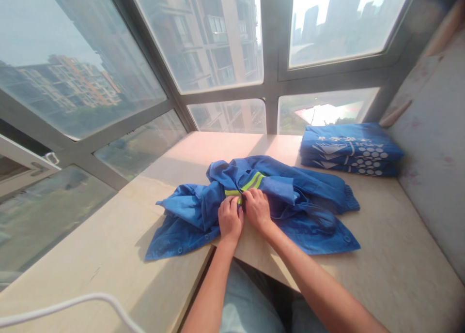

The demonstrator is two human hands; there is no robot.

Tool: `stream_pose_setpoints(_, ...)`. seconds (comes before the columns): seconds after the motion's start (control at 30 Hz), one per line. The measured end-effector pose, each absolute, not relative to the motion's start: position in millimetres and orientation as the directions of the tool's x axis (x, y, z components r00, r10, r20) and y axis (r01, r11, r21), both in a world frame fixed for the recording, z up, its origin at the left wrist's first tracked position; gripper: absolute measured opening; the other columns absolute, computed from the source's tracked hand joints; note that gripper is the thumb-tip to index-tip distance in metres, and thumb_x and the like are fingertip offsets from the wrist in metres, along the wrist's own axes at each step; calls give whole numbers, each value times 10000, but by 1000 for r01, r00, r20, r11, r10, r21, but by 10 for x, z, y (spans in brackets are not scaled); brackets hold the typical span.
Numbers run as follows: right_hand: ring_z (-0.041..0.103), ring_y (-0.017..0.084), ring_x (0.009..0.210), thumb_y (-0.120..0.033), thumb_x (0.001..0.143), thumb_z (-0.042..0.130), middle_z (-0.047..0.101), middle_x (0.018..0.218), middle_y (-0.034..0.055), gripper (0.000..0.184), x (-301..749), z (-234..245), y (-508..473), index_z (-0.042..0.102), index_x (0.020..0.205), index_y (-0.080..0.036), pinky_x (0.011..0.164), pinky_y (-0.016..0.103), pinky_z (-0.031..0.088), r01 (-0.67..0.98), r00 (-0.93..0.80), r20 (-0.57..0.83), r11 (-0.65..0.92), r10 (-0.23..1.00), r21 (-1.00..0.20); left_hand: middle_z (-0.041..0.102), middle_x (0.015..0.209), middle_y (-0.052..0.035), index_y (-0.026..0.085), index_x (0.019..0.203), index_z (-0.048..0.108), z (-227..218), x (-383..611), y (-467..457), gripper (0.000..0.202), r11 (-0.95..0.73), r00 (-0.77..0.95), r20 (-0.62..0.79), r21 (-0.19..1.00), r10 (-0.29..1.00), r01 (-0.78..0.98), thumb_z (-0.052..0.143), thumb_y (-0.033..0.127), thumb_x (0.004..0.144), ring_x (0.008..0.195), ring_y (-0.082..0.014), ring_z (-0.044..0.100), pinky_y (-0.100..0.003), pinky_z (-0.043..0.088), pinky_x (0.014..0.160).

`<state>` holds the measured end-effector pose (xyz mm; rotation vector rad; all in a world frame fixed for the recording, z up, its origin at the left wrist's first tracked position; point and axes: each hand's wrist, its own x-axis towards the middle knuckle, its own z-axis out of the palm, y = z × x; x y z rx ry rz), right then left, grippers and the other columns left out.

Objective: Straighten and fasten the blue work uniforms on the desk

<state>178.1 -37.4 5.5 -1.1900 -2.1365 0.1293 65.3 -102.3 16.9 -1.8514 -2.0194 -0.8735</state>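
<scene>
A blue work jacket [203, 202] with yellow-green and grey reflective strips lies crumpled on the pale tabletop. Its two front edges meet near the middle, and round buttons show along the lower left edge. My left hand [230, 219] pinches the left front edge beside a yellow strip. Close against it, my right hand [257, 208] grips the right front edge with curled fingers. Both sets of fingertips nearly touch, and what lies right between them is hidden. A ribbed cuff sticks out at the jacket's right side.
Several folded blue garments [348, 149] with white printing are stacked at the back right, by the wall. A white cable [90, 299] crosses the front left of the tabletop [392, 255]. Windows border the back and left; a seam splits the table near my lap.
</scene>
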Motion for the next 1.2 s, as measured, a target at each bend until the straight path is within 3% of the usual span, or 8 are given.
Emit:
stream_pose_setpoints(0.27, 613, 176, 947, -100, 894, 479, 642, 1109, 68, 383, 1826, -210, -318, 614, 1233, -218, 865, 260, 460, 555, -345, 462, 574, 817, -602, 606, 1200, -130, 165, 1218, 593, 126, 690, -1026, 350, 47, -177, 551, 242, 816, 969, 622, 169, 869, 1110, -277, 557, -412, 460, 975)
stream_pose_setpoints(0.43, 662, 169, 870, -215, 937, 520, 706, 983, 60, 226, 1829, -226, -292, 699, 1075, -204, 796, 234, 492, 499, -355, 397, 530, 846, -685, 601, 1179, -132, 159, 1224, 593, 103, 712, -978, 376, 111, -206, 524, 207, 827, 972, 649, 177, 852, 1089, -274, 573, -389, 472, 955)
stream_pose_setpoints(0.7, 706, 179, 877, -185, 888, 581, 763, 987, 58, 191, 1873, -231, -400, 743, 987, -209, 825, 237, 505, 460, -434, 392, 574, 811, -678, 663, 1044, -124, 146, 1187, 634, 86, 721, -895, 286, 252, -285, 297, 146, 911, 957, 512, 184, 931, 950, -257, 642, -347, 485, 833)
stream_pose_setpoints(0.87, 711, 186, 878, -210, 896, 573, 765, 997, 57, 201, 1883, -173, -462, 740, 1009, -214, 783, 223, 486, 544, -417, 347, 536, 840, -646, 686, 954, -81, 201, 1029, 696, 95, 697, -873, 226, 210, -249, 245, 174, 937, 962, 494, 165, 936, 889, -215, 652, -286, 464, 767)
stream_pose_setpoints(1.0, 704, 165, 819, -222, 935, 524, 764, 938, 48, 216, 1872, -144, -494, 736, 970, -218, 706, 199, 446, 637, -439, 288, 521, 851, -568, 692, 985, -71, 208, 1010, 696, 107, 658, -894, 246, 177, -225, 220, 217, 949, 960, 468, 148, 937, 894, -193, 651, -260, 453, 744)
stream_pose_setpoints(1.2, 692, 147, 862, -239, 976, 493, 757, 997, 35, 240, 1893, -129, -487, 732, 985, -235, 712, 192, 430, 633, -460, 278, 531, 843, -564, 704, 1000, -65, 202, 1014, 699, 149, 549, -887, 271, 64, -117, 169, 291, 979, 955, 451, 132, 929, 942, -186, 651, -253, 460, 776)
